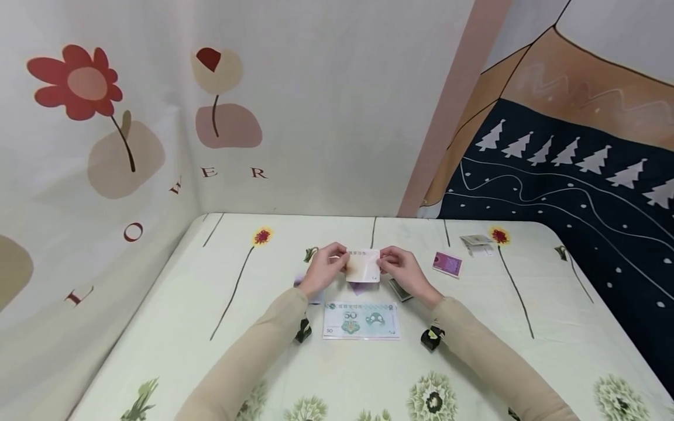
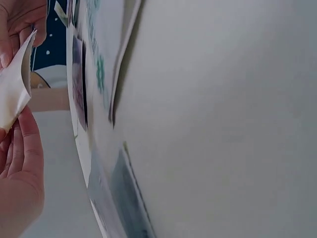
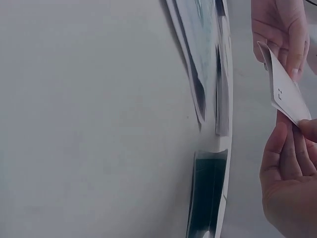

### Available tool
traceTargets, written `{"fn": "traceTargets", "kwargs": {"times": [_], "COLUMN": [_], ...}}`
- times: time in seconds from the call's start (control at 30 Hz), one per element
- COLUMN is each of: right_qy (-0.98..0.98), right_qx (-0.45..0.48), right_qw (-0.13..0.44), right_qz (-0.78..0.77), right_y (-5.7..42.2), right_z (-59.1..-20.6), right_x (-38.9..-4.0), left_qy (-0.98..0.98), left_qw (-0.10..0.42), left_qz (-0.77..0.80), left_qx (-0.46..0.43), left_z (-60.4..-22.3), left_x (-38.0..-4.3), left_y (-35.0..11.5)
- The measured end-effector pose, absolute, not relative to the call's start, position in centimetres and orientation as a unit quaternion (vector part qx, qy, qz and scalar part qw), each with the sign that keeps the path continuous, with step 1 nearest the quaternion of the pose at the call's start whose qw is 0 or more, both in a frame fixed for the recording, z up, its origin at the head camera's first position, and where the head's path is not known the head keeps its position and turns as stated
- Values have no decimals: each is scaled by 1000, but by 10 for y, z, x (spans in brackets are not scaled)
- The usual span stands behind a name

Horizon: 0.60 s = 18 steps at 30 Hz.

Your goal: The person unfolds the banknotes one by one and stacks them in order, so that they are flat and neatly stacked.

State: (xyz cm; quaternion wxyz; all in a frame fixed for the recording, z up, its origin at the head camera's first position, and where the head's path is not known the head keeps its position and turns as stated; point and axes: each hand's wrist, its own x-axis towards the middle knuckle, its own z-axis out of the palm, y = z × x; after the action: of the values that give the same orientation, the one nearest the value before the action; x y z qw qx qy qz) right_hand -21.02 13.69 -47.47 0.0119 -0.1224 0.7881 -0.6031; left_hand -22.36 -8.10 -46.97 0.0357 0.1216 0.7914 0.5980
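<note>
Both hands hold a folded pale play banknote up above the table, one at each side of it. The left hand pinches its left edge between thumb and fingers, while the right hand pinches the right edge. In the left wrist view the folded note bows, with its layers parted along one edge. A mint-green 50 play note lies flat on the table, nearer the body than the hands. Below the held note a purple note shows partly.
A dark note lies under the right hand, and a pale violet note is partly hidden by the left. Farther right are a magenta note and a folded whitish note. A flower-print cloth covers the table; curtains hang behind.
</note>
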Motion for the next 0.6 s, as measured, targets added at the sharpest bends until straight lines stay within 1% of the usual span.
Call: {"fn": "traceTargets", "kwargs": {"times": [0.13,0.3,0.6], "right_qy": [786,784,776], "right_qx": [-104,-90,-80], "right_qw": [14,9,-1], "right_qz": [-609,-614,-626], "right_y": [139,140,137], "right_z": [-473,-473,-470], "right_x": [-203,-196,-188], "left_qy": [778,769,817], "left_qw": [25,-7,-61], "left_qz": [616,622,542], "left_qx": [123,147,189], "left_z": [-470,-470,-468], "left_x": [-218,-213,-196], "left_y": [-79,-75,-61]}}
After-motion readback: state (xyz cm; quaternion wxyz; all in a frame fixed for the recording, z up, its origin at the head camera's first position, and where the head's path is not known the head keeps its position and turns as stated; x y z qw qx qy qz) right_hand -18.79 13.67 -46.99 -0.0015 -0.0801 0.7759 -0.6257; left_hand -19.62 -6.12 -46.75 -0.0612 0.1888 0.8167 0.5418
